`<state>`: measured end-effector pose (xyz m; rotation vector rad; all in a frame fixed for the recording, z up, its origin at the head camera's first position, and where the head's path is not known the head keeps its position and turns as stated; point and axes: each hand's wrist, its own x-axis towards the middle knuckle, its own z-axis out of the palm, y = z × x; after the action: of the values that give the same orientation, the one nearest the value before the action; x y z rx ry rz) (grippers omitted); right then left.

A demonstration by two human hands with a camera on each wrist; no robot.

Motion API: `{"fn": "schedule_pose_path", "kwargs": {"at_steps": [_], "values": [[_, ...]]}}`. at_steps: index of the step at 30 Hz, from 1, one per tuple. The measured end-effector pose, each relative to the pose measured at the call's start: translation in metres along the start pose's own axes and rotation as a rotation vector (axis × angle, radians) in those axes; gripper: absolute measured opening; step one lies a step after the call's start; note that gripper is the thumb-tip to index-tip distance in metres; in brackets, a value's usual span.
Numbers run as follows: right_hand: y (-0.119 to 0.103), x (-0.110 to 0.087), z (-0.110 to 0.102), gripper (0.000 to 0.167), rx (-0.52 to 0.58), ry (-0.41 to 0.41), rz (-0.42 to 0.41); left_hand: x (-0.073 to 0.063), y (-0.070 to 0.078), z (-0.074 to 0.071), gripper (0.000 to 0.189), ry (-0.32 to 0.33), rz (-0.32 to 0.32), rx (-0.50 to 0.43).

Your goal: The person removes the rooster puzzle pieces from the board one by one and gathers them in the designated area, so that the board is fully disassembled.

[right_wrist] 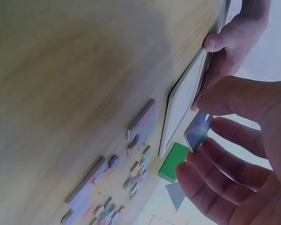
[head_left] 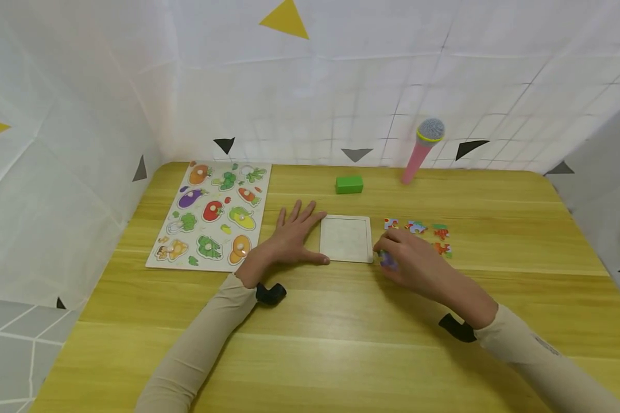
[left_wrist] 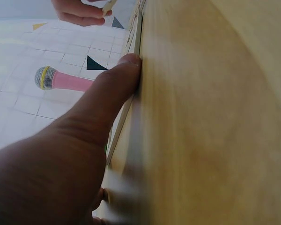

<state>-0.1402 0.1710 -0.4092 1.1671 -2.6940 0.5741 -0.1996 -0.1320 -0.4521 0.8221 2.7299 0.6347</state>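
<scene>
Beside a small square puzzle tray (head_left: pixel 346 240), my left hand (head_left: pixel 295 238) lies with fingers spread on the table, its thumb and a fingertip at the tray's left edge. That thumb (left_wrist: pixel 124 70) rests along the frame's edge in the left wrist view. At the tray's right side, my right hand (head_left: pixel 415 258) pinches a jigsaw piece (right_wrist: pixel 198 131) between thumb and fingertips, raised off the table. The piece shows a bluish-purple face. Several loose jigsaw pieces (head_left: pixel 415 227) lie right of the tray, partly hidden by the right hand.
A vegetable knob puzzle board (head_left: pixel 226 229) lies at the left of the wooden table (head_left: pixel 320 344). Behind the tray sits a green block (head_left: pixel 349 184). A pink toy microphone (head_left: pixel 419 154) is at the back right, before a white cloth backdrop (head_left: pixel 289 103).
</scene>
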Motion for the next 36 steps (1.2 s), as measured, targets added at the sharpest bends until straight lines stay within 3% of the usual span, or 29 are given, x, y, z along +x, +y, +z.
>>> {"fn": "schedule_pose_path", "kwargs": {"at_steps": [9,22,36], "values": [[0.0,-0.014,-0.006,0.023,-0.004,0.047,0.001,-0.001,0.003,-0.002,0.107,-0.001,0.0,-0.004],[0.01,-0.033,-0.011,0.028,-0.031,0.091,0.036,-0.001,0.002,-0.004,0.106,-0.008,-0.005,0.008],[0.017,-0.05,-0.018,0.029,-0.048,0.084,0.092,-0.001,0.002,-0.001,0.107,-0.013,-0.006,0.007]]}}
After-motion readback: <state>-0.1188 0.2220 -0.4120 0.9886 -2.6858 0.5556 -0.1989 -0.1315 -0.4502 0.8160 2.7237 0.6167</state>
